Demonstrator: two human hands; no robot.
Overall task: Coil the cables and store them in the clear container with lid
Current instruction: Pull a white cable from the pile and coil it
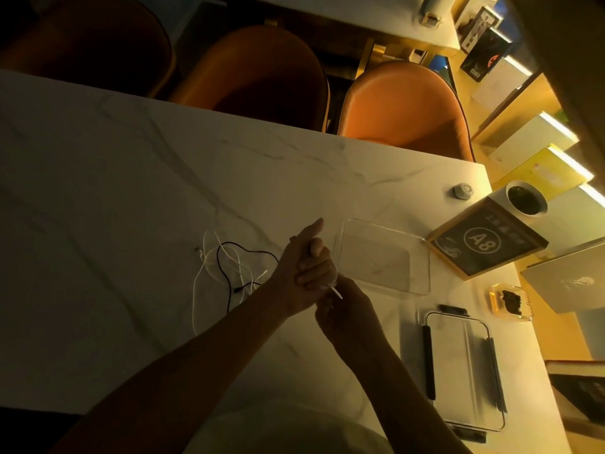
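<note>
Both hands meet just left of the clear container (pixel 383 257): left hand (pixel 302 267) fingers curled, right hand (pixel 343 309) pinching a white cable (pixel 335 291). Looks light and floppy, so grab near the plug.

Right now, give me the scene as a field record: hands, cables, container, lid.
left hand: fingers curled, seems to grip a white cable, thumb up
right hand: at the cable's loose end, grip too dark to tell
loose cables: white and black, tangled on the table, left of the hands
clear container: open, looks empty, right of the hands
lid: flat on the table, nearer than the container
</note>
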